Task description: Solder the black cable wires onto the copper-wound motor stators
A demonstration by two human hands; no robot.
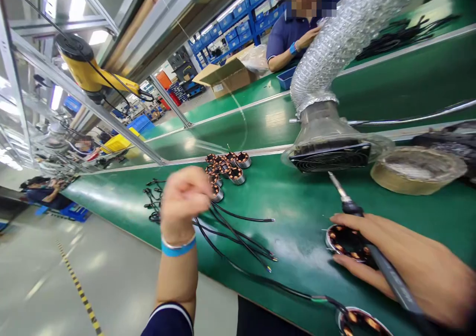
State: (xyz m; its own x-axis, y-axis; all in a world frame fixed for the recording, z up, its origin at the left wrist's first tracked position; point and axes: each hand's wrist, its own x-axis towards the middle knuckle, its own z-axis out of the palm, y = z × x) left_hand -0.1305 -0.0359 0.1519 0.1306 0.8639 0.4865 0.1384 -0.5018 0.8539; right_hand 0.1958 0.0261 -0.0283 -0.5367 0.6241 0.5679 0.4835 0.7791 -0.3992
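Note:
My left hand (184, 201) is raised above the green bench (297, 197), fingers closed around a bundle of black wires (238, 237) that trail down onto the bench. My right hand (409, 261) grips a soldering iron (349, 207), its tip pointing up toward the fume duct, and its fingers rest on a motor stator with copper windings (344, 240). A second stator (362, 322) lies at the near edge with a black cable running to it. A blue band circles my left wrist.
A cluster of several stators (225, 170) sits mid-bench. A fume extractor fan with silver hose (329, 147) stands behind my right hand, a round tan container (416, 170) beside it. A person in a blue shirt (293, 33) sits across, near a cardboard box (226, 78).

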